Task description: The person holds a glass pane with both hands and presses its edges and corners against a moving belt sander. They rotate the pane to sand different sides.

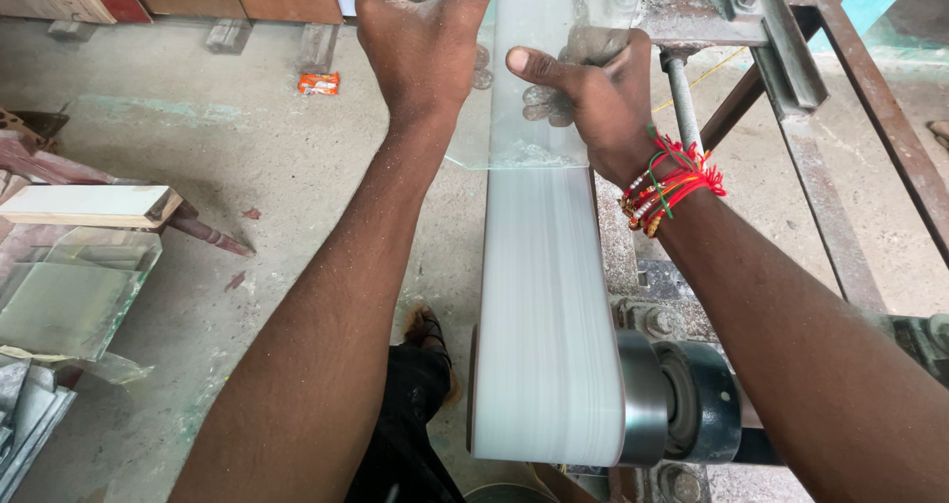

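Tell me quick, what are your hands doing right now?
Left hand and right hand both gripping a clear glass pane. Pane's lower edge against the white sanding belt. Nothing blocking.

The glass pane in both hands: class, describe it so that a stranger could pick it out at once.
Find the long white sanding belt running up the middle. At its far end, the left hand and right hand press a clear glass pane onto it. Unlike the greenish glass sheets stacked at left, it is held upright.
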